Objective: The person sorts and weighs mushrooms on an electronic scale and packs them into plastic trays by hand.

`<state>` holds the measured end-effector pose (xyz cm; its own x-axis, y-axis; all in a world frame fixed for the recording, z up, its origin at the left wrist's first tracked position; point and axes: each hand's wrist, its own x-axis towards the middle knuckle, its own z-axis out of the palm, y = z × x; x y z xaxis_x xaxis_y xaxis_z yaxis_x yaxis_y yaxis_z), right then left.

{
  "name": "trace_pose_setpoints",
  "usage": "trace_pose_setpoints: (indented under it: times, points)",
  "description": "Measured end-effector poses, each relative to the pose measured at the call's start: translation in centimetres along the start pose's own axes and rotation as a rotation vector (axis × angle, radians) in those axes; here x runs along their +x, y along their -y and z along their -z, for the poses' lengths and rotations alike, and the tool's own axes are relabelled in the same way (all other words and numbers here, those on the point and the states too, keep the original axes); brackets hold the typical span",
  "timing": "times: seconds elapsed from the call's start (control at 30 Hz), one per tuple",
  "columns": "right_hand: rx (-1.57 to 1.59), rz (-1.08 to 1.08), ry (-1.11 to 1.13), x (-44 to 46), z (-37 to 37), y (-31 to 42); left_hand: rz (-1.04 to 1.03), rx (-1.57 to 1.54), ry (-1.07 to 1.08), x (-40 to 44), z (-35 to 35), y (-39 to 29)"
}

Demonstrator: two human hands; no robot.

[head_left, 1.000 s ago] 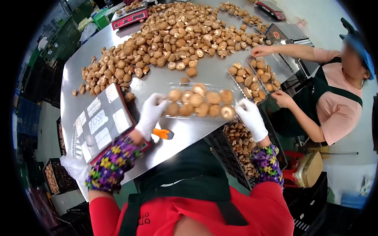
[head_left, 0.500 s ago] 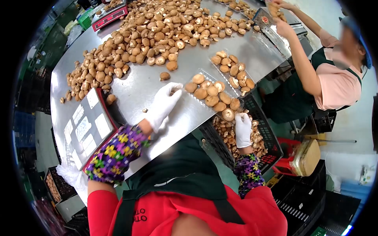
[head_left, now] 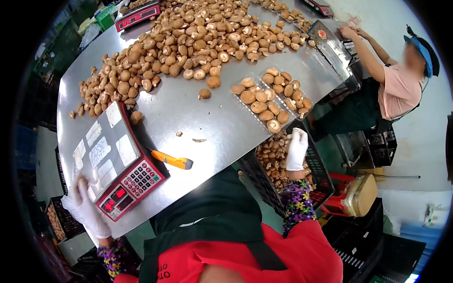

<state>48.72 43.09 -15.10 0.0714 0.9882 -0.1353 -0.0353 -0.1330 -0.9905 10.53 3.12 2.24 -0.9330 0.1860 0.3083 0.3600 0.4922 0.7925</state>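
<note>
Apparently, with the packed mushrooms (head_left: pixel 259 107) down, your left hand (head_left: pixel 89 212) by the scale (head_left: pixel 139 181) at eight o'clock next needs steady fingers, its grip unclear, likewise your right hand (head_left: pixel 297 151).

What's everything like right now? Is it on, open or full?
Near scale: on, red digits lit
Far scale: on, red digits lit
Corner scale: display unclear
Orange tool: lying flat, untouched
Mushroom heap: loose, spread out
Two trays: filled with mushrooms
Crate: open-topped, holding mushrooms
Left hand: gloved, grip unclear
Right hand: gloved, grip unclear
</note>
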Motion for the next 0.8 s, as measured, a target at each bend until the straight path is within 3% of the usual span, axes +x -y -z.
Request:
trace_pose_setpoints:
  times: [0.03, 0.07, 0.1, 0.17, 0.27, 0.3, 0.4, 0.53, 0.57, 0.63, 0.7, 0.73, 0.8]
  points:
    - [0.027, 0.011, -0.001, -0.3, 0.5, 1.5, -0.021, -0.020, -0.066, 1.9, 2.6, 5.2]
    - [-0.172, 0.139, 0.055, 0.0, 0.6, 2.4, 0.013, -0.070, -0.118, 2.0, 4.1, 7.0]
    - [-0.485, 0.370, 0.100, 0.7, 0.5, 2.8, 0.047, -0.119, -0.172, 2.1, 5.3, 8.3]
    - [-0.738, 0.840, 0.241, 0.2, -2.2, 5.9, 0.052, -0.107, -0.202, 1.9, 5.6, 9.0]
    - [-1.266, 0.917, 0.383, 0.2, -6.9, 8.0, -0.093, -0.042, -0.134, 0.3, 3.3, 6.0]
    - [-1.354, 0.975, 0.407, 0.7, -8.3, 7.8, -0.091, -0.047, -0.140, -0.1, 2.6, 5.1]
    - [-1.545, 1.131, 0.339, 2.1, -10.9, 6.1, -0.344, 0.052, -0.063, -1.5, 0.7, 2.5]
    - [-1.572, 1.183, 0.344, 1.9, -11.3, 6.1, -0.041, -0.079, -0.071, -4.2, -1.4, 0.3]
    - [-1.575, 1.189, 0.352, 1.8, -10.9, 5.9, -0.055, -0.151, -0.002, -4.7, -2.0, 1.2]
    - [-1.265, 1.362, 0.230, 2.2, -9.8, 5.5, -0.134, -0.200, 0.232, -6.4, -3.9, -0.4]
    - [-1.197, 1.380, 0.215, 2.1, -8.9, 5.0, 0.064, -0.430, 0.526, -8.4, -7.8, -5.2]
    - [-1.124, 1.397, 0.226, 1.7, -8.6, 5.2, 0.211, -0.371, 0.788, -8.7, -9.4, -8.2]
    - [-0.943, 1.440, 0.283, 0.3, -8.4, 5.8, 0.481, -0.817, 1.188, -10.9, -16.1, -8.3]
